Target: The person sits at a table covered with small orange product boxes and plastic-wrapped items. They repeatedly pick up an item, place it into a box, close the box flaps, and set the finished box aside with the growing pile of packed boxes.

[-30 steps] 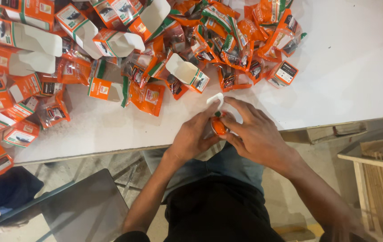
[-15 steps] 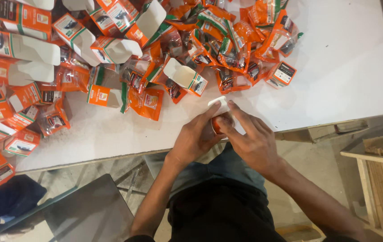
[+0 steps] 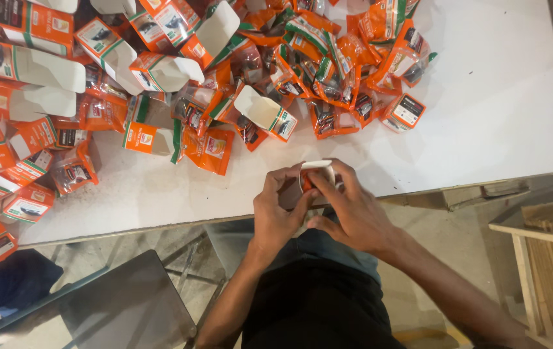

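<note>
Both of my hands meet at the near edge of the white table (image 3: 483,116), closed around one small orange and white carton (image 3: 316,169). My left hand (image 3: 275,216) grips its left side. My right hand (image 3: 347,210) covers its right side, fingers pressing at the white open flap on top. The carton's contents are hidden by my fingers. Just beyond my hands lie an open orange carton (image 3: 267,113) and an orange plastic pouch (image 3: 210,148).
A heap of orange pouches (image 3: 341,71) and open orange cartons (image 3: 31,64) fills the far and left parts of the table. A dark panel (image 3: 115,304) lies on the floor at lower left. A wooden frame (image 3: 542,258) stands at the right.
My hands and the carton stay at the table edge; my right fingers have shifted over the carton's top flap. The view has drifted slightly.
</note>
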